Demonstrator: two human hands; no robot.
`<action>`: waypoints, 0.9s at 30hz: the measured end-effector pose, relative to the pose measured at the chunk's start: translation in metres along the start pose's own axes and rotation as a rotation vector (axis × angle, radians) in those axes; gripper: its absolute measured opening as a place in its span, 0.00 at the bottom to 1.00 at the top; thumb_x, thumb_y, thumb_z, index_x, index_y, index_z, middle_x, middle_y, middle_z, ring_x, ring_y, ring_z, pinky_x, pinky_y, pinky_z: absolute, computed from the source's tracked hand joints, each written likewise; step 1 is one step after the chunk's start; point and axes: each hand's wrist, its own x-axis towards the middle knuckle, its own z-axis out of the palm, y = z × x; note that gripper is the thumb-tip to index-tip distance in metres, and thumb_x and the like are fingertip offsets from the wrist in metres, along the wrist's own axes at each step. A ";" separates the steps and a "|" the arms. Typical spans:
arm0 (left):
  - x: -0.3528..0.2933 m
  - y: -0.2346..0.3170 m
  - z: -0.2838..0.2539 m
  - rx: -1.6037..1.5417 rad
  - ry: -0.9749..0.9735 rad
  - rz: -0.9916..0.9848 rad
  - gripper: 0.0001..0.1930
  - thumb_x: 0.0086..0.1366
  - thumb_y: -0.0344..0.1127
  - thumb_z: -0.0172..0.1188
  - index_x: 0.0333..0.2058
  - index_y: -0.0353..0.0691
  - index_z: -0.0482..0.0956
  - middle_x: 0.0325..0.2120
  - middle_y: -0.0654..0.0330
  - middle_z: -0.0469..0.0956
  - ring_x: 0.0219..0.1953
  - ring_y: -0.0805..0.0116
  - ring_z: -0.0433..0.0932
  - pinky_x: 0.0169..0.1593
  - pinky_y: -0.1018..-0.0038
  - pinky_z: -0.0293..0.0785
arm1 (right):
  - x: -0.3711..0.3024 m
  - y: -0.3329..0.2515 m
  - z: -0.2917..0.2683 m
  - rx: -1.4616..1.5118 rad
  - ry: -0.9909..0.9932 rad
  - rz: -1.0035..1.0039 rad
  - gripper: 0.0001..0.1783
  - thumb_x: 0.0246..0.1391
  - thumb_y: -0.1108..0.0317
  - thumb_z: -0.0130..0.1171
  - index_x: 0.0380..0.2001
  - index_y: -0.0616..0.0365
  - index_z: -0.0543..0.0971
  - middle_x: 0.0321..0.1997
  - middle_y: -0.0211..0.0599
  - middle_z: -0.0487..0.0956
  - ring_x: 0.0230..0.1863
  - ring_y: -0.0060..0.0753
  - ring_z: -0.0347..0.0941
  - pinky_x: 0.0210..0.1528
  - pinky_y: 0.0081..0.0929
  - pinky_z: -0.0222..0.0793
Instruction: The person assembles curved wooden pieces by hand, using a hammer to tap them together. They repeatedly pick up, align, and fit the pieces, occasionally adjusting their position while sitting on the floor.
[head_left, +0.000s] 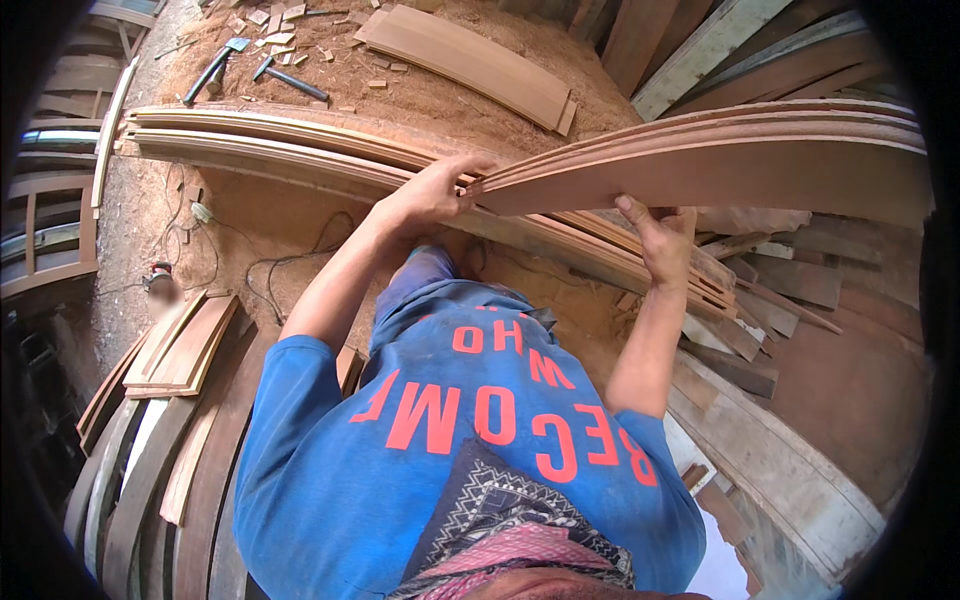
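Several long, thin wooden boards [740,180] are held together on edge, slanting off to the far right. My left hand [438,190] is closed round their near end, its fingertips partly hidden behind the wood. Farther along the lower edge, my right hand [660,238] grips the boards with the thumb on the brown face; its other fingers are mostly out of sight. Under both hands lies a long stack of pale wooden strips [270,140], running from the left to the lower right.
Beyond the stack, a hammer [290,82] and another blue-headed hammer [212,72] lie in sawdust with wood scraps. Wide planks [465,65] rest at the back. Cables [265,275] trail on the floor at left. Curved boards [180,350] and timber [770,440] flank me.
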 end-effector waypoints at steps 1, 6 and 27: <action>0.006 0.002 0.001 -0.025 -0.054 -0.033 0.30 0.63 0.26 0.64 0.65 0.38 0.74 0.62 0.45 0.78 0.68 0.48 0.73 0.70 0.61 0.71 | 0.000 -0.001 0.001 -0.004 -0.007 -0.024 0.21 0.52 0.78 0.77 0.49 0.62 0.83 0.47 0.37 0.86 0.50 0.30 0.82 0.55 0.29 0.78; 0.010 -0.027 -0.010 0.076 -0.108 -0.001 0.30 0.61 0.24 0.67 0.64 0.39 0.76 0.58 0.45 0.81 0.65 0.49 0.77 0.67 0.60 0.73 | -0.002 -0.013 0.031 -0.165 -0.107 0.089 0.19 0.49 0.79 0.78 0.45 0.63 0.84 0.44 0.38 0.88 0.49 0.33 0.84 0.55 0.35 0.76; 0.016 -0.135 0.058 0.494 0.098 0.131 0.20 0.53 0.43 0.75 0.42 0.42 0.84 0.43 0.53 0.85 0.55 0.44 0.79 0.57 0.48 0.77 | 0.005 -0.019 0.081 -0.320 -0.326 -0.026 0.17 0.52 0.74 0.77 0.45 0.66 0.85 0.43 0.43 0.89 0.46 0.36 0.87 0.50 0.35 0.81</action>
